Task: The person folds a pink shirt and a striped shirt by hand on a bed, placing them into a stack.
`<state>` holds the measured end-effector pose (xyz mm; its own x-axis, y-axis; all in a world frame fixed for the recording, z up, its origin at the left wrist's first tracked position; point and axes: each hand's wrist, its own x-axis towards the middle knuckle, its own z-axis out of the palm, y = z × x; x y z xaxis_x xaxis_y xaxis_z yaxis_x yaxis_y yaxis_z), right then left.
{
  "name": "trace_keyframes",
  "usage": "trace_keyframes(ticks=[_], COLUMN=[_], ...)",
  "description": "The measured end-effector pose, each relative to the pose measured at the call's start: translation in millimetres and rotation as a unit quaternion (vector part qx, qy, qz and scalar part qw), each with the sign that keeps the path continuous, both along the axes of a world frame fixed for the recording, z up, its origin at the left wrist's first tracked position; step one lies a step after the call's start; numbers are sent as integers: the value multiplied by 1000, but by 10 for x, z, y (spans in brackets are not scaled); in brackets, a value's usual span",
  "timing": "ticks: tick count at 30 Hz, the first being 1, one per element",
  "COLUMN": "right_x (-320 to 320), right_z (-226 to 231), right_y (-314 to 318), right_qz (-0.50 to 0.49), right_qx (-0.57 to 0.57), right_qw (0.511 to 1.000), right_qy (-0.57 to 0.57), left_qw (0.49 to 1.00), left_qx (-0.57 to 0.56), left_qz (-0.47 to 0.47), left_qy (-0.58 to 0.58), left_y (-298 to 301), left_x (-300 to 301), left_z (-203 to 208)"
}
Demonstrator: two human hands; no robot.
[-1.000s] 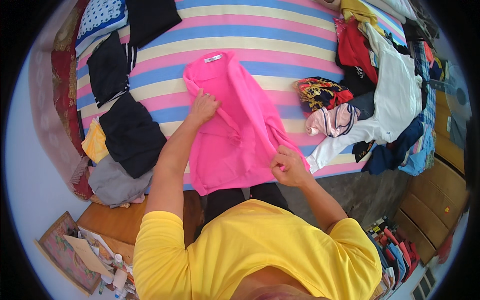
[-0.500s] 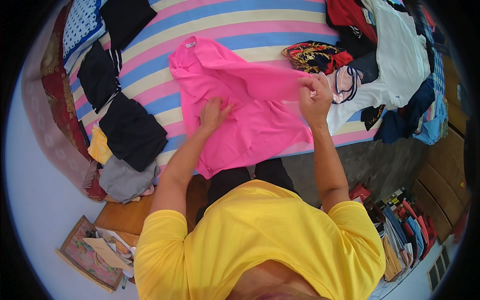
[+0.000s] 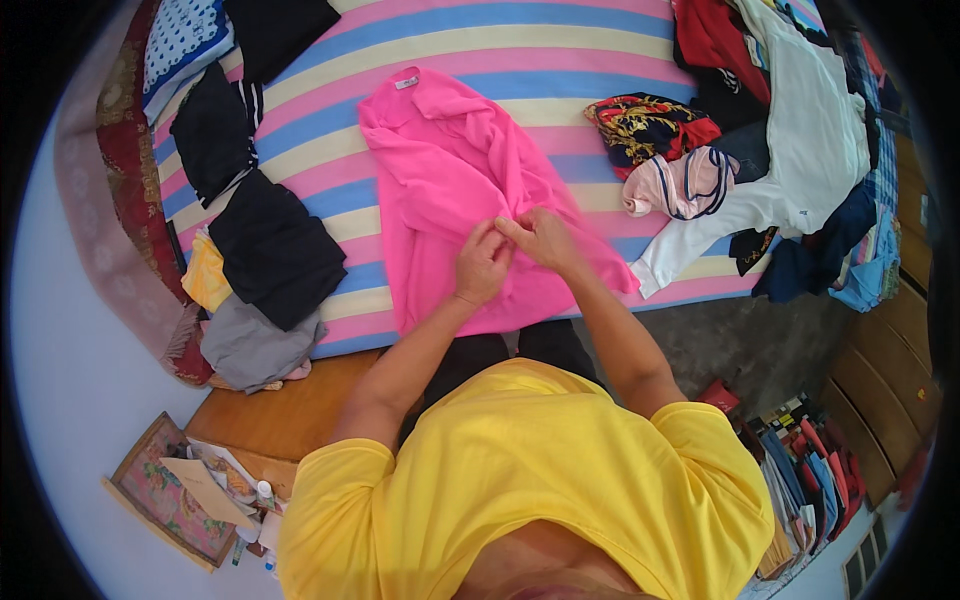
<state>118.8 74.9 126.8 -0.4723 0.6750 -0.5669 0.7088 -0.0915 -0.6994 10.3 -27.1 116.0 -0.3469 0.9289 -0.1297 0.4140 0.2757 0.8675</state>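
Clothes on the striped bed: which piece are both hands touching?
The bright pink cloth garment: the left hand and right hand meet on it. The folded black clothes lie farther left, the white long-sleeved top farther right, both untouched.

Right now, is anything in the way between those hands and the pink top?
Nothing visible. The left hand and right hand are close together over the pink top, though whether they pinch its cloth is unclear. The white sleeve lies off to the right, by the top's lower corner, not between.
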Motion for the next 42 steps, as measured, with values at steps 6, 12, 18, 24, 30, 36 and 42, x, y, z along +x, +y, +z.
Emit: trace_keyframes(ticks=[6, 12, 18, 24, 30, 36, 42], right_x=[107, 392, 687, 964, 1172, 1316, 1481], right_z=[-5, 343, 988, 1346, 1518, 1664, 2047], right_y=[-74, 64, 1, -156, -203, -206, -145], right_qz=[30, 122, 209, 175, 139, 112, 91], right_qx=[124, 195, 215, 216, 250, 275, 277], right_qw=[991, 973, 951, 956, 952, 943, 933], right_qy=[-49, 36, 78, 96, 107, 148, 212], left_qw=[991, 977, 855, 798, 858, 835, 870], left_qx=[86, 101, -83, -189, 3, -69, -18], left_qz=[-89, -156, -364, -428, -390, -397, -348], left_qy=[43, 106, 361, 380, 334, 376, 349], left_y=[44, 265, 758, 1049, 964, 917, 961], left_x=[45, -367, -1081, -1119, -844, -526, -405], left_z=[68, 16, -235, -394, -333, -274, -160])
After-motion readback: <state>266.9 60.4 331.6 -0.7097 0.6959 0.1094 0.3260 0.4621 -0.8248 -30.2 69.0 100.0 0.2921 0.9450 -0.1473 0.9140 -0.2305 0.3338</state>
